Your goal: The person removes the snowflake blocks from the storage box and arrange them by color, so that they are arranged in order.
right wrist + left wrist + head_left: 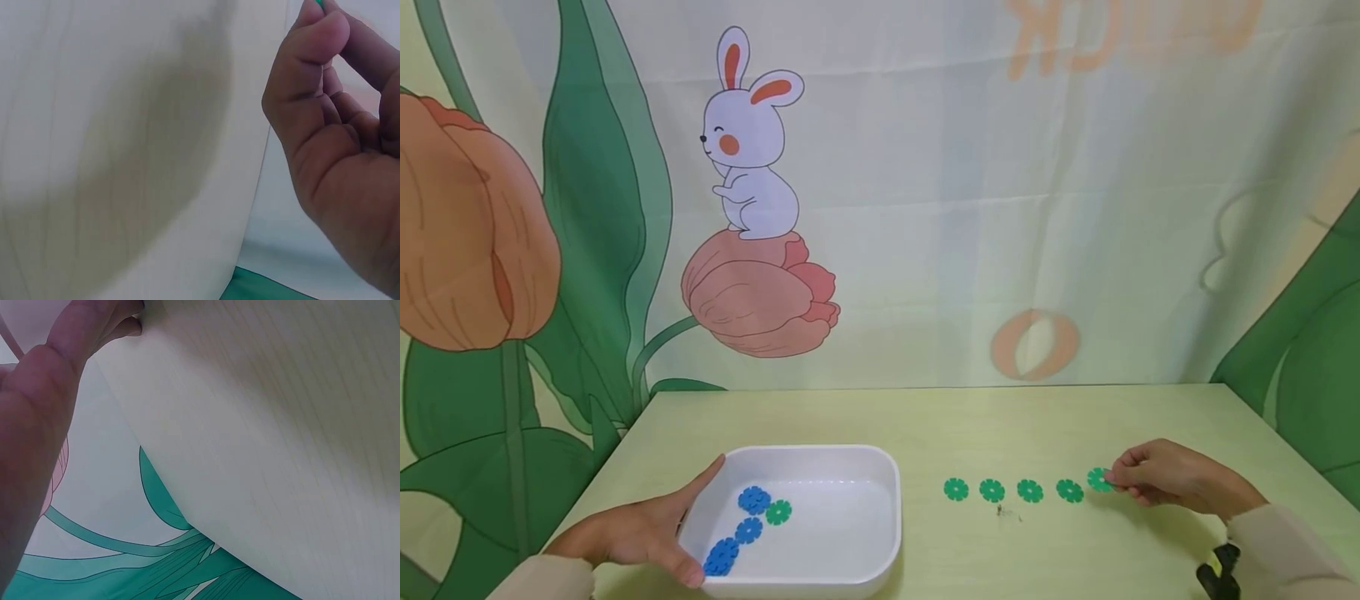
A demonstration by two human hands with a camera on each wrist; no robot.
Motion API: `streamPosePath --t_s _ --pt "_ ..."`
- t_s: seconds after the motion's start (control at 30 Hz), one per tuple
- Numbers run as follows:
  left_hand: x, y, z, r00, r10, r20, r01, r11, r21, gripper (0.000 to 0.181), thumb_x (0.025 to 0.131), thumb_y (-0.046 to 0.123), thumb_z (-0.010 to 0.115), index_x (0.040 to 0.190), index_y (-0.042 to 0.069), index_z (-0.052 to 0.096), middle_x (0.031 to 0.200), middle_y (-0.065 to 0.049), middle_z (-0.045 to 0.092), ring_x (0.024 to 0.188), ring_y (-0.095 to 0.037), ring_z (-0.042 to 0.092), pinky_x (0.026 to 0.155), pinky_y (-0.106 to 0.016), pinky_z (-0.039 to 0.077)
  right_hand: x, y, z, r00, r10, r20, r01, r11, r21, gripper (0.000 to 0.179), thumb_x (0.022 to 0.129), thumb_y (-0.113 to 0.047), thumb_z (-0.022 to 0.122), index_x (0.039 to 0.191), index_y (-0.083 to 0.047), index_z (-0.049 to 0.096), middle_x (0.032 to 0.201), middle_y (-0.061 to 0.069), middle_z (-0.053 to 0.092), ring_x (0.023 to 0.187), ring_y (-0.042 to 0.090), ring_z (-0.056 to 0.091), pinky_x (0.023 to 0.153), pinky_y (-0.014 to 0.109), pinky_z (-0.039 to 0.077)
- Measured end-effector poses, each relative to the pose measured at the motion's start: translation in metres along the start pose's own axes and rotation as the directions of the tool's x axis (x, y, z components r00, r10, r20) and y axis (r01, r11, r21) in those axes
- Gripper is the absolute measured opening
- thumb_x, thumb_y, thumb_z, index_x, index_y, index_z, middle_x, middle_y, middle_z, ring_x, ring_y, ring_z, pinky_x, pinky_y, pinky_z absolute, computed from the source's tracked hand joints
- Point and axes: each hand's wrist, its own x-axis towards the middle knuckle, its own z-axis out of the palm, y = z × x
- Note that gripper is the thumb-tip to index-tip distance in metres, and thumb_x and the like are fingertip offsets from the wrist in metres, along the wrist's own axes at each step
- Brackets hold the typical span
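Observation:
In the head view, my right hand (1180,477) pinches a green snowflake disc (1100,479) between thumb and fingertips, low over the table at the right end of a row. Only a sliver of green disc (319,2) shows at the fingertips in the right wrist view. Several more green discs (1030,491) lie spaced out along that row. My left hand (643,529) grips the left side of a white plastic tray (887,508), thumb towards the front corner. Inside the tray are several blue snowflake discs (722,556), some overlapping, and a green disc (778,512).
The pale wooden table (970,425) ends at the back against a printed curtain (910,167) with a rabbit and tulips. A small dark mark (999,509) shows on the table just in front of the row. A black and yellow strap (1221,572) hangs by the right sleeve.

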Motion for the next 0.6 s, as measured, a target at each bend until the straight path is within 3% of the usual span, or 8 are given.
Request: streamPosePath --t_s 0.27,0.6 --pt "0.000 0.000 0.000 1.000 -0.003 -0.001 0.003 1.000 0.016 0.134 0.078 0.054 0.081 0.157 0.011 -0.019 0.158 -0.028 0.007 0.129 -0.037 0.033 0.108 -0.061 0.029 0.006 0.006 0.003 0.996 0.075 -0.044 -0.075 0.997 -0.015 0.014 0.100 -0.010 0.061 0.092 0.001 0.063 0.076 0.004 0.058 0.067 0.013 0.052 0.063 0.024 0.047" --pt "-0.001 0.001 0.001 1.000 -0.005 -0.002 0.005 1.000 -0.002 0.134 0.079 0.052 0.081 0.156 0.012 -0.021 0.159 -0.027 0.006 0.127 -0.036 0.035 0.108 -0.058 0.033 0.007 0.014 0.004 0.998 0.040 -0.050 -0.042 0.999 -0.031 0.015 0.098 -0.007 0.062 0.086 0.001 0.063 0.072 0.004 0.058 0.064 0.012 0.053 0.061 0.024 0.049"
